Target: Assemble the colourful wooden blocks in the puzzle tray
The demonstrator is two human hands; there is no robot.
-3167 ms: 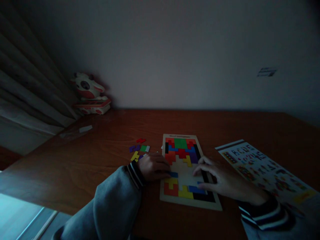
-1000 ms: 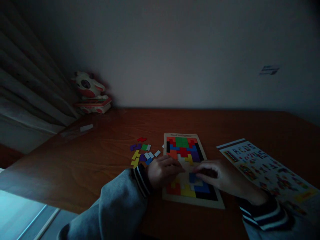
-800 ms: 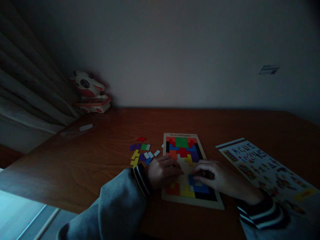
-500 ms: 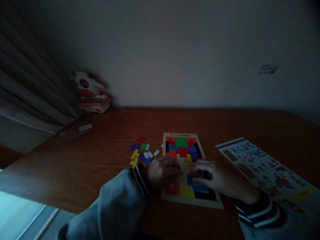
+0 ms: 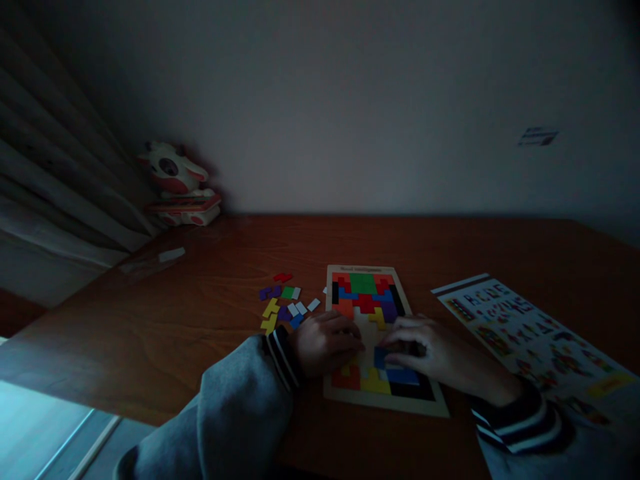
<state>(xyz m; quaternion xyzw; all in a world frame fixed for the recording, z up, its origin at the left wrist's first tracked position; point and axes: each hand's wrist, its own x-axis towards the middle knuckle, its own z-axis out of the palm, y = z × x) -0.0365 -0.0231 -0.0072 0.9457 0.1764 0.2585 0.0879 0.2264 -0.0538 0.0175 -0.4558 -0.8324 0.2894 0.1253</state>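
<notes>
A wooden puzzle board (image 5: 390,401) lies on the table, partly filled with coloured block pieces. My left hand (image 5: 327,343) lies over its left side, fingers loosely bent and pointing right. I make out no piece in that hand, and it hides part of the board. My right hand (image 5: 417,343) is over the board's right side, with thumb and fingers closed around a blue puzzle piece (image 5: 380,359). Below that piece, another blue piece (image 5: 404,377) sits in the board. A bare patch (image 5: 367,333) of board shows between the hands.
Loose puzzle pieces (image 5: 283,312) in several colours lie left of the board. A printed sheet (image 5: 530,333) lies to the right. A cow-shaped toy (image 5: 180,183) stands at the back left, near a curtain (image 5: 60,133). The wall (image 5: 375,113) rises behind the table (image 5: 210,300).
Both hands stay in nearly the same place over the board. The right fingers have shifted very slightly at the blue piece; the view has moved a touch.
</notes>
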